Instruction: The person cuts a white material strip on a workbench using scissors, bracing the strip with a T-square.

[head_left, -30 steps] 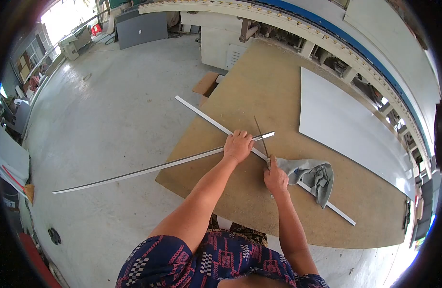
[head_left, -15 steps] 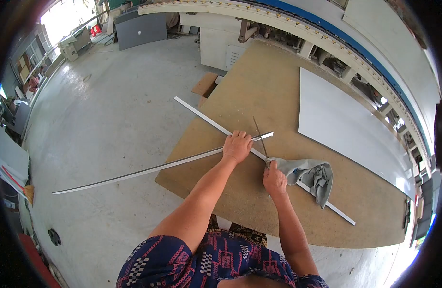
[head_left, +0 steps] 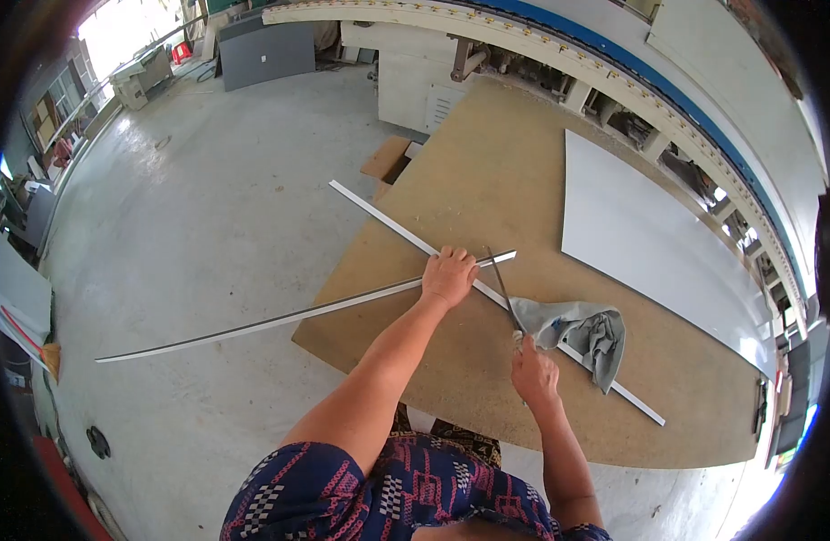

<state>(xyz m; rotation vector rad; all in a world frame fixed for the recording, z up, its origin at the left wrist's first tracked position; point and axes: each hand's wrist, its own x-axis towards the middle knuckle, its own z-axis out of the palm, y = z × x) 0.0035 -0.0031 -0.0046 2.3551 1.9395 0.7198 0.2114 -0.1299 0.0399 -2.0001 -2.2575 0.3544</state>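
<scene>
My left hand [head_left: 448,275] presses down where two long white strips cross on the brown table [head_left: 487,171]. One strip [head_left: 253,325] runs far out over the floor to the left. The other strip [head_left: 379,219] lies diagonally across the table and passes under a grey rag [head_left: 588,331]. My right hand [head_left: 534,372] grips the handle of a thin dark file [head_left: 503,286], whose blade points away from me and lies across the strips just right of my left hand.
A large white panel [head_left: 649,234] lies on the table's right half. A long machine with a blue and cream rail [head_left: 613,68] runs behind the table. A cardboard piece [head_left: 386,158] lies at the table's far-left corner. Grey concrete floor [head_left: 190,207] spreads to the left.
My right hand has pulled back toward me and to the right, drawing the file along over the strips. My left hand and both strips stay where they were.
</scene>
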